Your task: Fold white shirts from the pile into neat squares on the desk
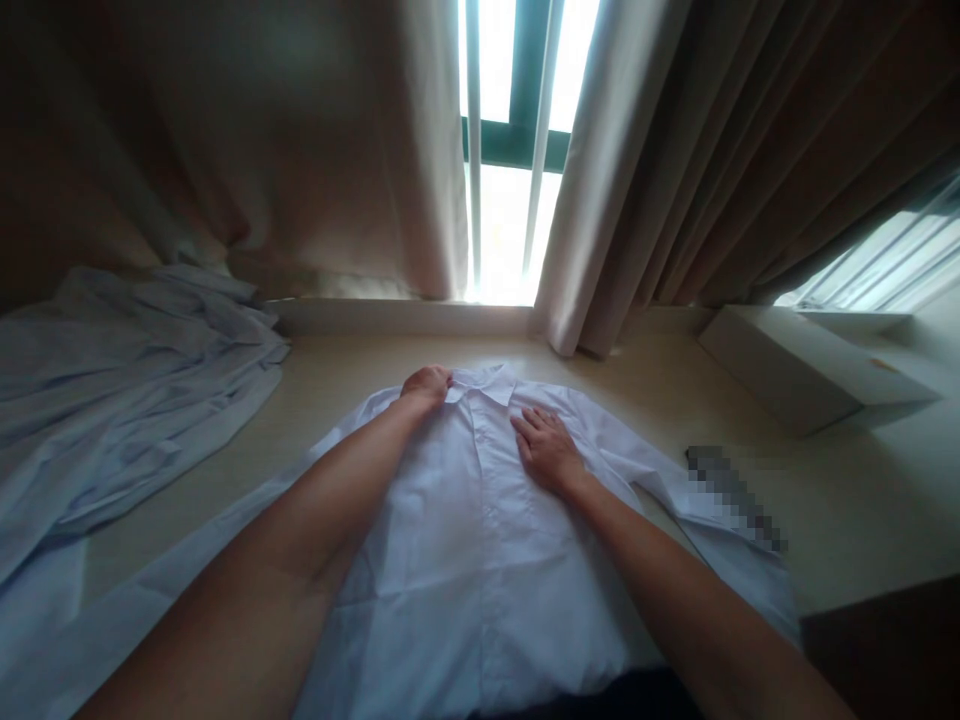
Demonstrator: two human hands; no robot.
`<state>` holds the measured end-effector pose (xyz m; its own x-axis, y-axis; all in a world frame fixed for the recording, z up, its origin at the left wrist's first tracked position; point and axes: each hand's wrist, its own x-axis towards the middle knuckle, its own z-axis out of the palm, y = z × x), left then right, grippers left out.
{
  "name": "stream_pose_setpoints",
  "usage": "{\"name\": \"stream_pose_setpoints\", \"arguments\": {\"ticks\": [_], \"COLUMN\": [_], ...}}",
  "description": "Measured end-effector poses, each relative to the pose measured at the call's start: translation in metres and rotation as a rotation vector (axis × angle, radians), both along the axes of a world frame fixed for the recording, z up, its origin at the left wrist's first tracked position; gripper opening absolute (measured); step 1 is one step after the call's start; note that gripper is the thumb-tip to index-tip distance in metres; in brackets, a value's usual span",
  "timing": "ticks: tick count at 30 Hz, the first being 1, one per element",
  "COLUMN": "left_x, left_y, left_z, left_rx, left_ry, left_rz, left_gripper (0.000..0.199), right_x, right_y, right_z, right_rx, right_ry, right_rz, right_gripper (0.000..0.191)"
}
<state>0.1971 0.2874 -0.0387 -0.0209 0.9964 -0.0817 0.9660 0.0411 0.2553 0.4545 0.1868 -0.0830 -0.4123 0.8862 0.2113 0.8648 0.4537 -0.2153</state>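
Observation:
A white button-up shirt (450,540) lies front up, its collar (491,383) pointing away from me and its sleeves out to both sides. At the collar's left end, my left hand (427,383) is closed on the cloth, with the fingertips partly hidden. My right hand (547,448) rests flat on the right chest of the shirt, fingers stretched out. Small creases run across the shirt's lower front. Across the right sleeve lies a dark, pixelated long object (735,500).
A heap of crumpled white cloth (135,390) lies on the pale surface (322,370) at left. Brown curtains (337,150) hang along the far edge beside a bright window (502,230). At right stands a pale box-like block (795,370).

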Motion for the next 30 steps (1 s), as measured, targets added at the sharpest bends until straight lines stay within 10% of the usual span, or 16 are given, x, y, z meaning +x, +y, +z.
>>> {"name": "stream_pose_setpoints", "arguments": {"ticks": [12, 17, 30], "left_x": [0.069, 0.102, 0.085], "left_y": [-0.010, -0.026, -0.046], "left_z": [0.005, -0.005, -0.011], "left_rx": [0.287, 0.172, 0.291], "left_ry": [-0.024, 0.102, 0.218], "left_rz": [-0.182, -0.257, -0.392], "left_gripper": [0.035, 0.043, 0.033], "right_x": [-0.001, -0.001, 0.000], "right_y": [-0.002, 0.000, 0.000], "right_z": [0.002, 0.002, 0.000], "right_rx": [-0.011, -0.015, 0.021], "right_ry": [-0.006, -0.004, 0.004], "right_rz": [-0.017, -0.021, -0.014], "right_gripper": [0.043, 0.045, 0.042]}}
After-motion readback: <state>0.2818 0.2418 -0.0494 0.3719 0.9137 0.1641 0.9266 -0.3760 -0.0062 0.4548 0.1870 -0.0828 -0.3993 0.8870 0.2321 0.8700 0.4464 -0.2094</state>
